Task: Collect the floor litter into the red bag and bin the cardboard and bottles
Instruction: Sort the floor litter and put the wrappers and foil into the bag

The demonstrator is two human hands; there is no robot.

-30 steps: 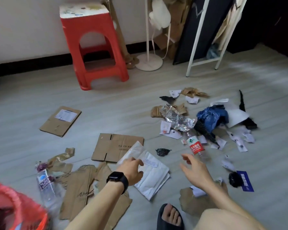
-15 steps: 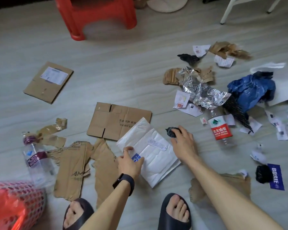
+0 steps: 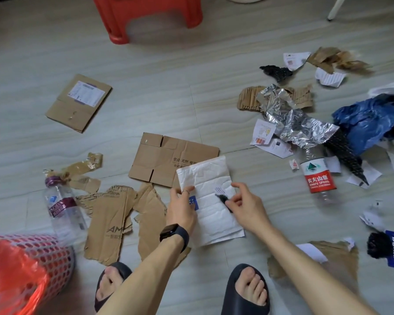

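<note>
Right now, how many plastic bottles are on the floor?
2. The purple-capped bottle lies at left, by the torn cardboard; the red-label bottle lies at right, below the foil. More could hide under the blue bag.

A red stool (image 3: 146,5) stands on the grey floor (image 3: 168,87) beyond black sandals (image 3: 243,308).

Red bag (image 3: 11,280) btm-left; flat cardboard (image 3: 166,158) mid-floor; purple-label bottle (image 3: 64,208) left, red-label bottle (image 3: 317,178) right, lying

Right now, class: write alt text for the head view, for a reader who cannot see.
The left hand grips a white envelope while the right hand pinches a black scrap over it, amid scattered cardboard and bottles.
</note>
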